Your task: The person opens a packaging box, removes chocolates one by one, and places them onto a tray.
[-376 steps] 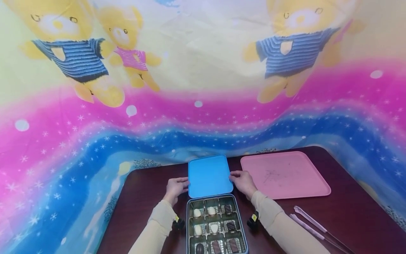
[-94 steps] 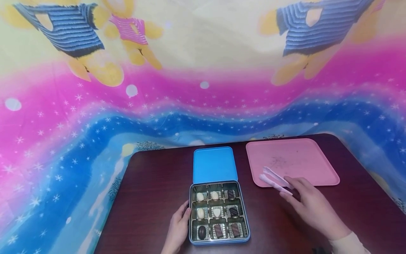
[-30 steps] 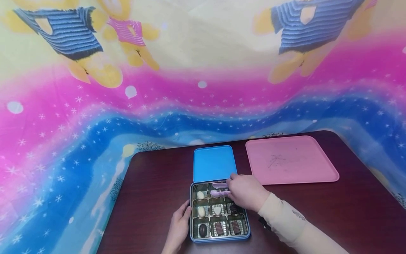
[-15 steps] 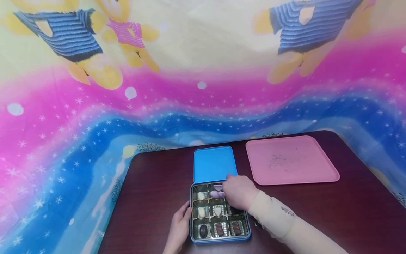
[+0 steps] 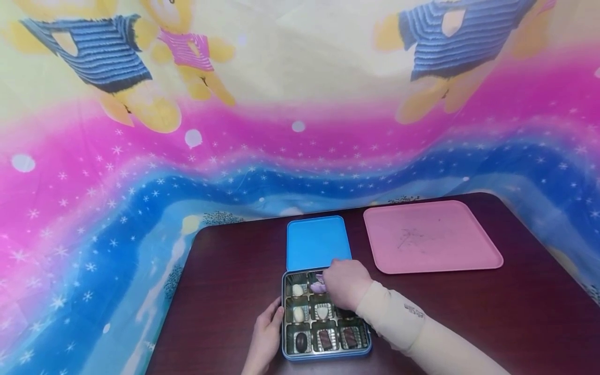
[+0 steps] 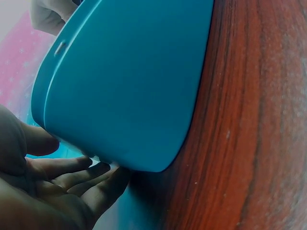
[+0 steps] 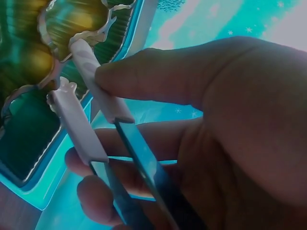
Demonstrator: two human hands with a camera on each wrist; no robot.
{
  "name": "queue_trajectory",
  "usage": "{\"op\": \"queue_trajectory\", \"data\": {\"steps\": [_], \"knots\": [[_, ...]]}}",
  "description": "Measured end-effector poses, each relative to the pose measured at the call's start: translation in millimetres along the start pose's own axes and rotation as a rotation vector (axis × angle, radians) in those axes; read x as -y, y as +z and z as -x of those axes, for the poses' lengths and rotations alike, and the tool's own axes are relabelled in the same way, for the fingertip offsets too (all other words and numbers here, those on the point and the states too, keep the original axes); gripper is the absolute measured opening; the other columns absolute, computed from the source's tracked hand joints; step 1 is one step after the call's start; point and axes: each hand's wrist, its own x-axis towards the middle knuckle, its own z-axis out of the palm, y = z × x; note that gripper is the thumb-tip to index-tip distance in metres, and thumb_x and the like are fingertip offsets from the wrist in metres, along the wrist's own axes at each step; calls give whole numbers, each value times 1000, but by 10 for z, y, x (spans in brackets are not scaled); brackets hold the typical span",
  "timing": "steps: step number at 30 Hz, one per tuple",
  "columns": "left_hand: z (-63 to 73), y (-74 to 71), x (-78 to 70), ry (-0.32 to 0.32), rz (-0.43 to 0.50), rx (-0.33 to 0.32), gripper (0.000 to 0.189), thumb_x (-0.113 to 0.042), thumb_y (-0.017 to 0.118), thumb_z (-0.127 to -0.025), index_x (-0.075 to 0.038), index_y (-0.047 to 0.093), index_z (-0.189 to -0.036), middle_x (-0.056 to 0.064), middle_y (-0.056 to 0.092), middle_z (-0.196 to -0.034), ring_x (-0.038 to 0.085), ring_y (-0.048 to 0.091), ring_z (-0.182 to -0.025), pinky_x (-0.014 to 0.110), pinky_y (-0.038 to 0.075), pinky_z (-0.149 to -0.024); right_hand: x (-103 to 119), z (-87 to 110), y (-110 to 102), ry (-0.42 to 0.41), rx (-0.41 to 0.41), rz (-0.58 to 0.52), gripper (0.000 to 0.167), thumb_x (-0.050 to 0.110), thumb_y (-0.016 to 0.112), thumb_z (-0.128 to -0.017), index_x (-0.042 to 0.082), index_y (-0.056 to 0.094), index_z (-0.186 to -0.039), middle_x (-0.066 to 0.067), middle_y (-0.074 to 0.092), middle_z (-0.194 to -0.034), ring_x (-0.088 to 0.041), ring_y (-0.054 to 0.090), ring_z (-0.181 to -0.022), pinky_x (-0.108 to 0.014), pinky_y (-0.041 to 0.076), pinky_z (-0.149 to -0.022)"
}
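Observation:
Tongs with pale lilac tips and metal arms are in my right hand, the thumb pressing one arm and fingers round the other. Their tips reach into the top-middle compartment of a blue tin, where they hide what lies inside. White chocolates sit in the left column; a white heart chocolate is in the centre. A dark oval chocolate and brown bars fill the front row. My hand covers most of the right column behind. My left hand rests extended fingers against the tin's left side.
A light blue lid lies directly behind the tin. To its right is a pink tray with dark markings. All stand on a dark wooden table, with a printed bear cloth hanging behind it.
Earlier, both hands held the lid and the tongs lay on the table. My right hand took up the tongs, brought them into the tin and has lately edged left. The left hand stays put.

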Motion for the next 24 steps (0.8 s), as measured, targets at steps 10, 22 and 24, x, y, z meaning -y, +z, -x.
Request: {"op": "queue_trajectory", "data": {"steps": [10, 22, 24], "knots": [[-2, 11, 23, -10, 18, 8, 48, -20, 48, -108, 11, 46, -145, 24, 60, -137, 34, 53, -129, 55, 41, -109, 97, -65, -29, 5, 41, 4, 31, 37, 71, -93, 15, 75, -72, -3, 70, -76, -22, 67, -72, -44, 58, -57], [6, -9, 35, 5, 18, 11, 48, -19, 49, -107, 12, 47, -143, 24, 61, -134, 34, 54, -127, 56, 42, -108, 170, -118, -13, -6, 24, 64, 40, 43, 68, -95, 15, 75, -67, -2, 67, -66, -20, 65, -64, -43, 58, -51], [5, -11, 33, 5, 20, 10, 48, -19, 49, -107, 12, 47, -143, 24, 61, -134, 34, 54, -126, 56, 42, -108, 181, -126, -18, -7, 16, 81, 40, 43, 69, -94, 14, 75, -67, -3, 67, -65, -19, 64, -62, -42, 58, -50]]}}
